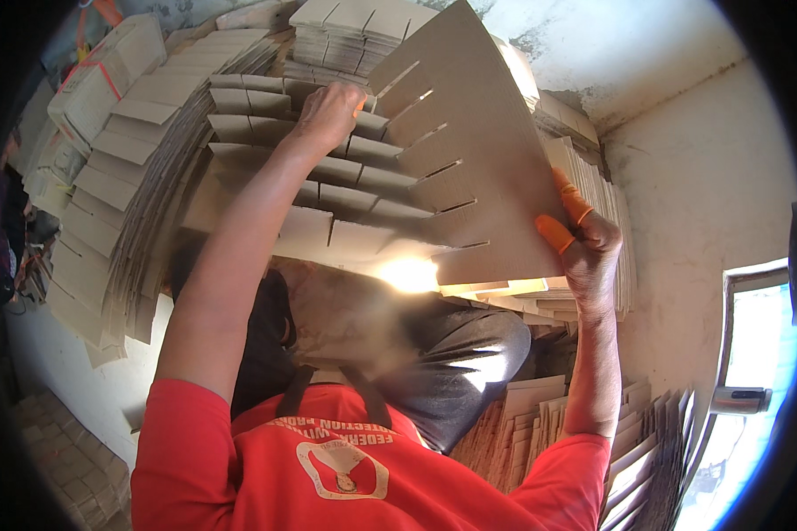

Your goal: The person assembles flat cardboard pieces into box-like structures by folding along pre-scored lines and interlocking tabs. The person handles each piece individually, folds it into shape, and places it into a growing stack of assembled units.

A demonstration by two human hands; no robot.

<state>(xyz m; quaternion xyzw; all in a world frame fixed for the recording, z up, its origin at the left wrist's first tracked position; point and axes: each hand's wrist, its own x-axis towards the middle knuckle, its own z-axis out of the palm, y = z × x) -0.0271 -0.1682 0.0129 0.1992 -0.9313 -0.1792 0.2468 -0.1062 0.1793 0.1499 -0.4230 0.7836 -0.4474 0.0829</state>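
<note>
My right hand point(588, 241), with orange finger covers, grips the right edge of a large slotted cardboard sheet point(496, 168). The sheet is held tilted, and a line of parallel slots runs in from its left edge. Several narrow cardboard strips point(381, 181) with slits stand in rows, their right ends meeting the sheet at its slots. Closed at the far end of these rows, my left hand point(330, 117) pinches a slotted strip near the sheet's upper left edge. An orange cover shows on one of its fingers, while the fingertips are mostly hidden.
A long row of leaning cardboard pieces point(119, 186) stands at the left, beside a pale plastic crate point(106, 80). Slotted sheets lie in a stack point(354, 31) at the back. More cardboard point(629, 442) stands low on the right, near a bright window point(744, 389).
</note>
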